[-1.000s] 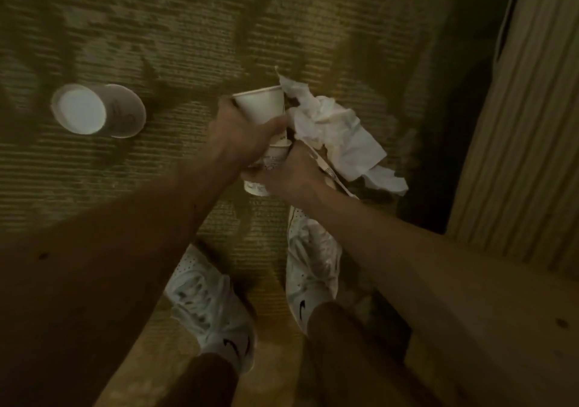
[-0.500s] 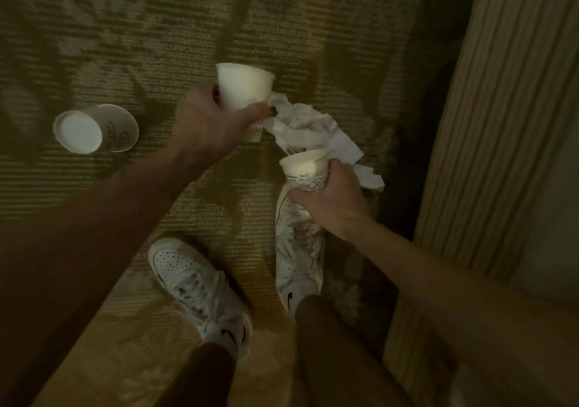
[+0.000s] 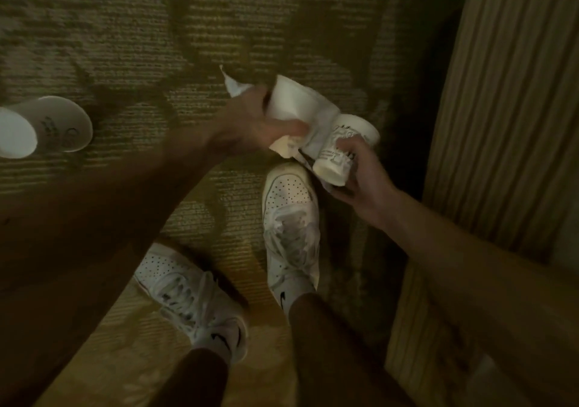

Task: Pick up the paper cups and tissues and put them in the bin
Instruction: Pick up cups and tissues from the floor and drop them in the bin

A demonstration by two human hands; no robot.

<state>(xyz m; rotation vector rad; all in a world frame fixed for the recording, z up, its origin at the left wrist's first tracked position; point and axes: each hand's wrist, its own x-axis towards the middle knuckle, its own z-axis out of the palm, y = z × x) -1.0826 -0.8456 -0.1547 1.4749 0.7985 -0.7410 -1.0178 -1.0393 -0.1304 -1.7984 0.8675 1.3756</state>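
The left hand (image 3: 260, 124) has its fingers curled round a plain cup (image 3: 294, 102) and a wad of tissue (image 3: 319, 130) is trapped against the cup, with one corner poking out past the knuckles at 11 o'clock. This hand is blurred, so I cannot tell which way the cup's mouth faces. At 4 o'clock from it, the right hand (image 3: 360, 171) wraps its fingers round a printed cup (image 3: 336, 156), whose base is tipped toward 7 o'clock and whose rim points toward 1 o'clock. The two cups are close together with the tissue between them, both held above the carpet (image 3: 131, 46) and over the toe of the right shoe (image 3: 289, 218). A third cup (image 3: 47, 127) lies on its side on the carpet well apart, at 9 o'clock near the frame edge. The bin is not in view. The step in hand looks like gathering the load into one grip. To do that well, push the loose tissue down into one cup's mouth, then slide the other cup in after it so that one hand carries everything. Hold with a light squeeze, since thin paper walls buckle easily. Check that no tissue tail hangs free, or it could drop on the way. That leaves the left hand free to reach for the cup at 9 o'clock before heading for the bin.
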